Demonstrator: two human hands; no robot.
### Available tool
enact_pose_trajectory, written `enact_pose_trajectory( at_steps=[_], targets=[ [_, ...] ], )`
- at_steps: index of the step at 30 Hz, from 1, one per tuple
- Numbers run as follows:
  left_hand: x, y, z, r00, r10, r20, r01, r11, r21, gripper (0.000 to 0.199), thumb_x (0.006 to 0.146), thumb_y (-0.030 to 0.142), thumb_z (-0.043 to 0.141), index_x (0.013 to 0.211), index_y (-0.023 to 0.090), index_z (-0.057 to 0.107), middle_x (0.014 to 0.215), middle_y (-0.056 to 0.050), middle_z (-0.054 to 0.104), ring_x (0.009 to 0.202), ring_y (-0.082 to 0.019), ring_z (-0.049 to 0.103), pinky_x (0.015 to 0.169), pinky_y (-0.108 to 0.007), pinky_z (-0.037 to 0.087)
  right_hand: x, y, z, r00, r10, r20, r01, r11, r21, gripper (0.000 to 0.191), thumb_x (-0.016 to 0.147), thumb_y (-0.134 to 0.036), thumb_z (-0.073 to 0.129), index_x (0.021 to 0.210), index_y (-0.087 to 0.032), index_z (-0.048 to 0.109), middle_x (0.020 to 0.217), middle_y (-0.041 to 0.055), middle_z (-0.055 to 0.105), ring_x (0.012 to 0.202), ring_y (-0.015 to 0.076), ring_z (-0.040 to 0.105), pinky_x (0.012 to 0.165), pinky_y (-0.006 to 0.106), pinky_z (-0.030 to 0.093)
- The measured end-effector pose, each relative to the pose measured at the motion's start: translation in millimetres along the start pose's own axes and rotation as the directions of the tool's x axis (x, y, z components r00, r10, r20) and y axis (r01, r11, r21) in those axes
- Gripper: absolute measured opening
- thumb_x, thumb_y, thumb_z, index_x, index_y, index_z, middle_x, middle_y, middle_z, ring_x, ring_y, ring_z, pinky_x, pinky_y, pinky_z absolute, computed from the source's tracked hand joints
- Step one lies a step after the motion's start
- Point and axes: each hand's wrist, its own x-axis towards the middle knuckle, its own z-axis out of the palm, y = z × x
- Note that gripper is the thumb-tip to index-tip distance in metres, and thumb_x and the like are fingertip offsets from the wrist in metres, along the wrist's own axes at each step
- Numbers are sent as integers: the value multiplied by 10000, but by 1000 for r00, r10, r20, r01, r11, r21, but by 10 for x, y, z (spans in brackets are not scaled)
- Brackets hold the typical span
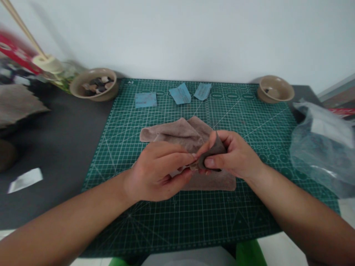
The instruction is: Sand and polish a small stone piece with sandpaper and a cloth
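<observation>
Over a crumpled brown cloth (177, 131), my two hands meet. A bent, dark grey-brown piece of sandpaper (217, 147) is in my right hand (235, 153), with the thumb pressing on its curled side. My left hand (161, 170) is closed in a pinch on a small brownish piece (195, 166) that touches the sandpaper's edge. Fingers cover most of that piece, so its kind is unclear. The cloth lies on a green cutting mat (166, 221), partly hidden under both hands.
A bowl of dark and pale stones (95, 96) stands back left, and a second bowl (273, 96) with a small dark bit stands back right. Several blue paper pieces (180, 94) lie along the back. A clear plastic bag (318, 147) rests at right; a torn brown sheet (19, 103) is left.
</observation>
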Motion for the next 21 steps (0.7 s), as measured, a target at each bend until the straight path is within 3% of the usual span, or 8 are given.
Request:
enact_pose_trajectory(
  at_steps=[13,21],
  targets=[
    [1,-31,-14,1000,-4,8,4,999,-49,150,867,155,632,1016,144,639,732,-47,706,622,-142,663,533,-242,514,-33,-48,9,997,-21,70,21,1000,-5,243,754,-44,780,787,-176,579,888,19,787,697,150,753,594,217,581],
    [2,-23,-33,1000,-4,31,6,997,-82,158,860,148,626,1016,142,647,744,-52,713,617,-138,658,534,-234,511,-27,-79,3,997,-30,65,41,985,-169,260,717,-106,818,763,-180,574,795,1,744,671,143,694,596,238,540]
  ],
)
